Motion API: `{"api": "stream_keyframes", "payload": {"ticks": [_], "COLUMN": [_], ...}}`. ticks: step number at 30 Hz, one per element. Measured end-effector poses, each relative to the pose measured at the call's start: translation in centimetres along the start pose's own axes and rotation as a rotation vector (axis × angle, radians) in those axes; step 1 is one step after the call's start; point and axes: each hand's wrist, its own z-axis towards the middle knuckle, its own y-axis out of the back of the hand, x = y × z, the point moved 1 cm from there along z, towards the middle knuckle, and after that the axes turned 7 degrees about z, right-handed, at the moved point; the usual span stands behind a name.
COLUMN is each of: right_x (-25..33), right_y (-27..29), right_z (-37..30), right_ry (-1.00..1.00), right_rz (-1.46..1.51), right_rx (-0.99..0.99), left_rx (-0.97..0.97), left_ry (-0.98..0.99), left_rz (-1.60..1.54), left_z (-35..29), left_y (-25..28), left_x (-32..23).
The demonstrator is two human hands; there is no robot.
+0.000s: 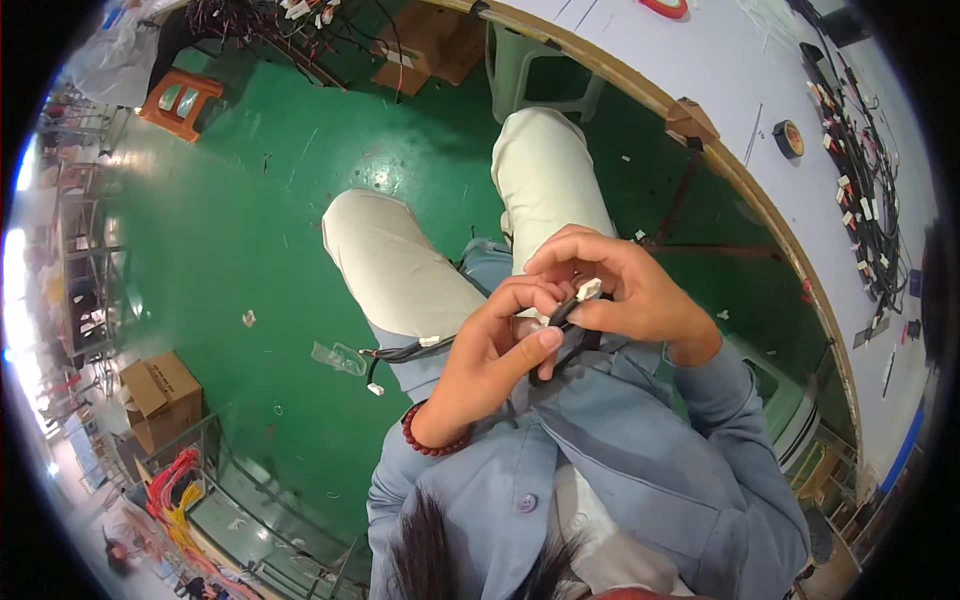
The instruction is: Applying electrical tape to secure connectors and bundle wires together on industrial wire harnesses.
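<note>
Left hand (482, 368) and right hand (640, 292) close together, fingers (522, 296) curled, thumbs (528, 352) toward each other.

Holds a slim black cable bundle (566, 312) with a small white plastic connector (590, 289) between left hand (488, 358) and right hand (636, 290), above the lap. Has thin black wires with white plastic ends (402, 352) across the cream-trousered left thigh (395, 275), left of the left hand. Has a long white tabletop (725, 75) along the right, with a round black tape roll (788, 139) on it and, farther right, a long heap of black wire harnesses (862, 190). Faces a pale green plastic stool (508, 75) just beyond the right knee, with a brown cardboard box (435, 45) to its left. Has an orange plastic stool (180, 104) far ahead on the left.
</note>
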Motion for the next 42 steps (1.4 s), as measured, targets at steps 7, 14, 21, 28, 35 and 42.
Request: {"api": "stream_keyframes", "payload": {"ticks": [7,14,21,28,35,42], "right_x": [-0.8,-0.2,0.1,-0.5,-1.4,-0.9], "right_y": [1.3,-0.3,-0.6,-0.5,-0.5,-1.6], "right_z": [-0.4,-0.3,-0.4,-0.4,0.0,-0.7], "right_ry": [0.059,0.092,0.112,0.234,-0.003,-0.227], "right_rz": [0.111,-0.051,-0.121,-0.130,0.312,0.628], "right_rx": [0.007,-0.004,-0.003,-0.019,-0.011,-0.096], "left_rx": [-0.019,0.079,0.084,0.124,0.063,-0.079], "left_ry": [0.110,0.189,0.182,0.214,0.208,0.055], "left_rz": [-0.201,-0.363,-0.441,-0.471,-0.506,-0.245], "left_z": [-0.2,-0.1,-0.1,-0.2,-0.7,-0.2], "left_y": [0.9,1.3,1.3,1.1,1.0,0.3], "left_x": [-0.2,-0.1,0.3,0.3,-0.1,0.3]}}
